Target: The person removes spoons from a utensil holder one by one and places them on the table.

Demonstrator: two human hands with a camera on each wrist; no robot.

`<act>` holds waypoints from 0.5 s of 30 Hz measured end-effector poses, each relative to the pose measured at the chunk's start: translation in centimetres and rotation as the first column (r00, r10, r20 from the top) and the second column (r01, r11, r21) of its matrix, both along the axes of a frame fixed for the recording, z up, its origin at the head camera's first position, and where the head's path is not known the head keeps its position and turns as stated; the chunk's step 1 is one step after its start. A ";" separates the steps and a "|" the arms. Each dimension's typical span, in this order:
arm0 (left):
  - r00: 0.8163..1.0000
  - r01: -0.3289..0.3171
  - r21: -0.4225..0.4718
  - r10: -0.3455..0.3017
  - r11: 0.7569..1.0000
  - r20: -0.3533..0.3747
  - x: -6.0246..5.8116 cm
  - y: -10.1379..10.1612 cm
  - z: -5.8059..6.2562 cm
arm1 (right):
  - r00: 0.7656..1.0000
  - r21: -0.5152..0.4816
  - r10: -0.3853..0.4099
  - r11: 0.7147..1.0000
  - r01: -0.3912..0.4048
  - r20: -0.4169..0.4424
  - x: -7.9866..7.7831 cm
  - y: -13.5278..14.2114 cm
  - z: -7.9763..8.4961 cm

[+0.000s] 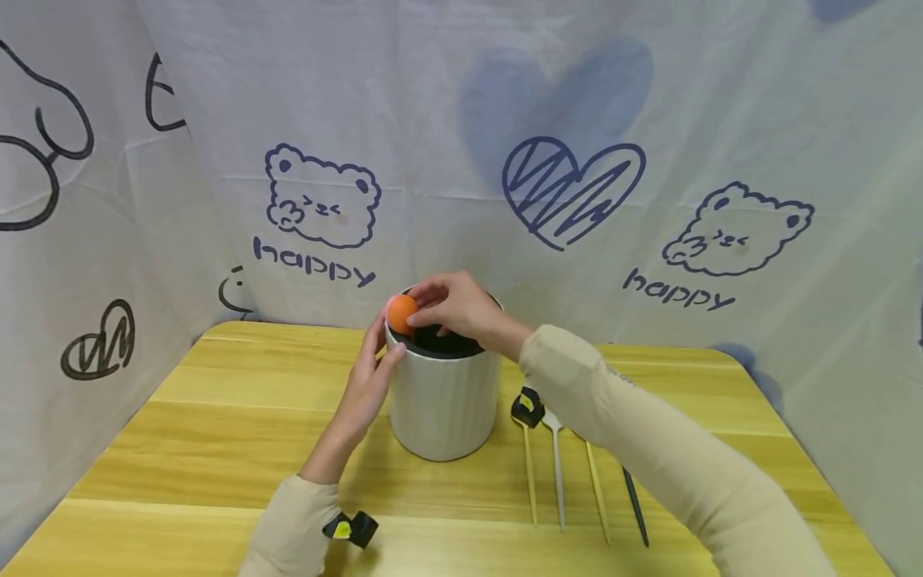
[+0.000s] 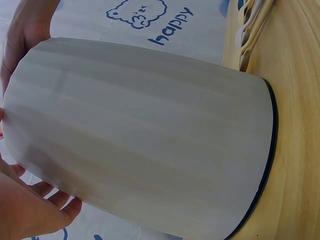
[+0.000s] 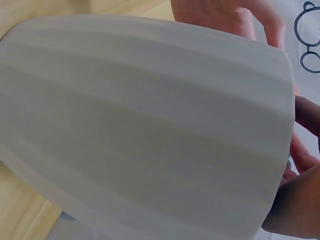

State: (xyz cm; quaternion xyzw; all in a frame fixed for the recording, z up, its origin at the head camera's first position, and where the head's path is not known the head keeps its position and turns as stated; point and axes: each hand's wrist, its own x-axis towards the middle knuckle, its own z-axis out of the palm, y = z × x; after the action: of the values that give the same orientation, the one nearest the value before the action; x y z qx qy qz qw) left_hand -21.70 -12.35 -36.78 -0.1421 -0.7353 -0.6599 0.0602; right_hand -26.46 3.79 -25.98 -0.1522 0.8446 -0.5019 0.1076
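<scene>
"Where do we see our orange ball [image 1: 400, 312]?"
"At the left rim of our white fluted bin [image 1: 443, 405]; our right hand [image 1: 460, 308] pinches it there between thumb and fingers."
"And our left hand [image 1: 368, 382]?"
"Its fingers are spread against the bin's outer wall. On our worktop [image 1: 216, 433], four pieces of cutlery [image 1: 558, 473] lie right of the bin."

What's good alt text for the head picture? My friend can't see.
A person's right hand holds an orange ball at the rim of a white bin; the left hand holds its side. Four utensils lie on the table.
</scene>
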 end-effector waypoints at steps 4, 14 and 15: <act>1.000 0.000 0.007 0.000 1.000 -0.007 0.0 0.0 -0.1 | 1.000 -0.004 -0.019 1.000 0.019 -0.016 0.1 -0.1 -0.1; 1.000 0.001 0.001 -0.001 1.000 0.001 0.1 -0.1 -0.2 | 0.997 -0.040 -0.073 0.997 0.071 -0.038 0.1 0.2 -0.4; 1.000 0.001 0.000 -0.001 1.000 0.001 0.1 0.0 -0.2 | 0.996 -0.038 -0.073 0.997 0.071 -0.046 0.1 0.3 -0.4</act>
State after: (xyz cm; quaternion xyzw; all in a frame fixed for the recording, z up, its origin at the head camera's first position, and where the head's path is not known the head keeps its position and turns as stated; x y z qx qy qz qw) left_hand -21.60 -12.40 -37.02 -0.1420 -0.7351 -0.6602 0.0596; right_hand -26.38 4.05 -26.38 -0.1356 0.8426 -0.5169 0.0666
